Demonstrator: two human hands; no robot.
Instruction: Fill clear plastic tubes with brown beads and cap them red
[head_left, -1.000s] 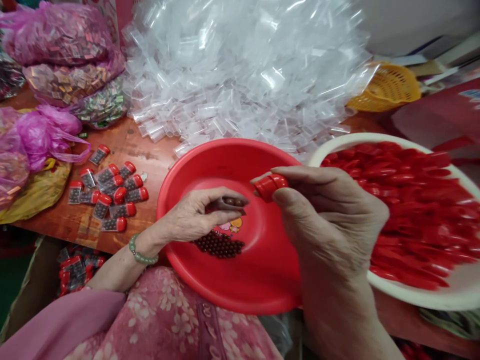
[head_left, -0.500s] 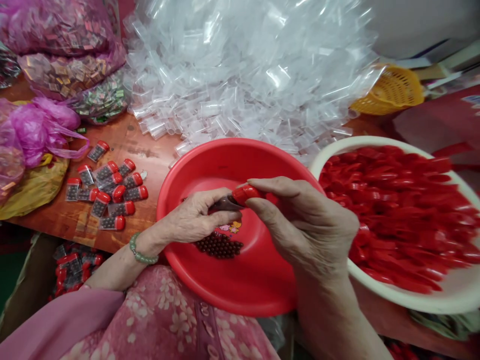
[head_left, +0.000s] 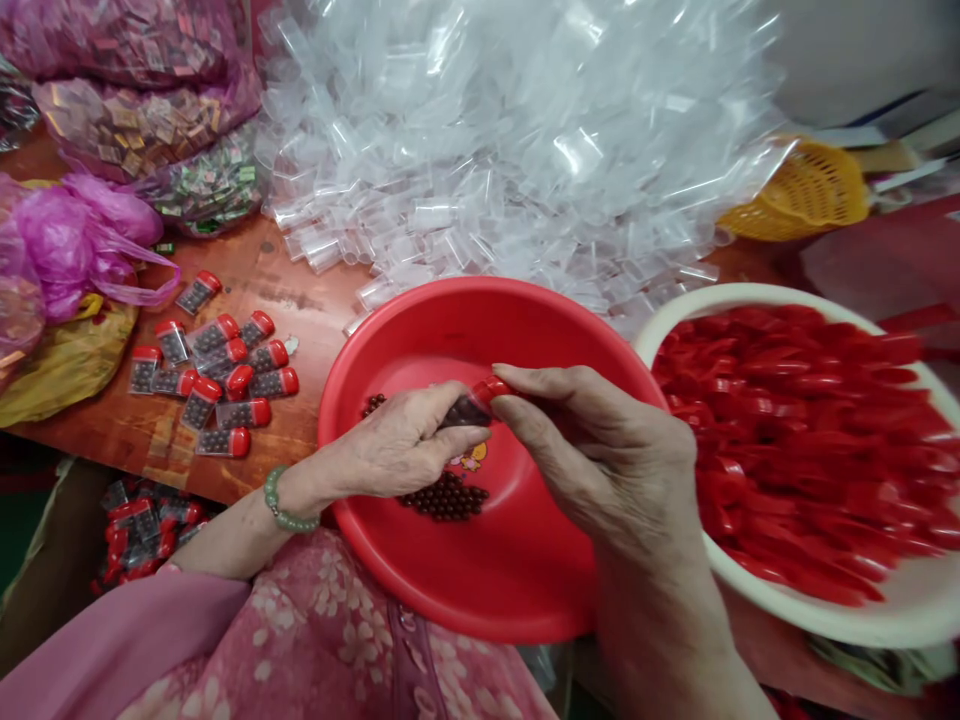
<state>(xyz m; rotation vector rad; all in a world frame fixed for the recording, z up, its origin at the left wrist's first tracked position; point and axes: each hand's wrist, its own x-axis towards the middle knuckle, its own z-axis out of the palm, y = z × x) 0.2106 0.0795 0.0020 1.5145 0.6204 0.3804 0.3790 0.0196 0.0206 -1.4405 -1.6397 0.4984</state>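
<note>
Over a red plastic basin (head_left: 525, 585), my left hand (head_left: 405, 440) grips a small clear container (head_left: 466, 410) with dark contents showing through its wall. My right hand (head_left: 622, 450) pinches a red cap (head_left: 492, 388) between thumb and fingertips, at the container's right end. The cap meets the container's mouth; whether it is fully seated I cannot tell. Dark brown beads (head_left: 446, 497) lie in the basin below my left hand, partly hidden by it. On the table to the left are several capped containers (head_left: 225, 360) holding dark beads.
A large heap of clear empty containers (head_left: 510, 150) fills the back. At right stands a white basin (head_left: 757, 590) of red caps (head_left: 802, 450), with a yellow basket (head_left: 810, 190) behind. Pink bags (head_left: 82, 230) sit at left. More capped containers (head_left: 146, 530) lie in a box below.
The red cap has gone from tilted at the container's end to closer against its mouth. More of the container shows beside my left thumb. The camera view has shifted slightly.
</note>
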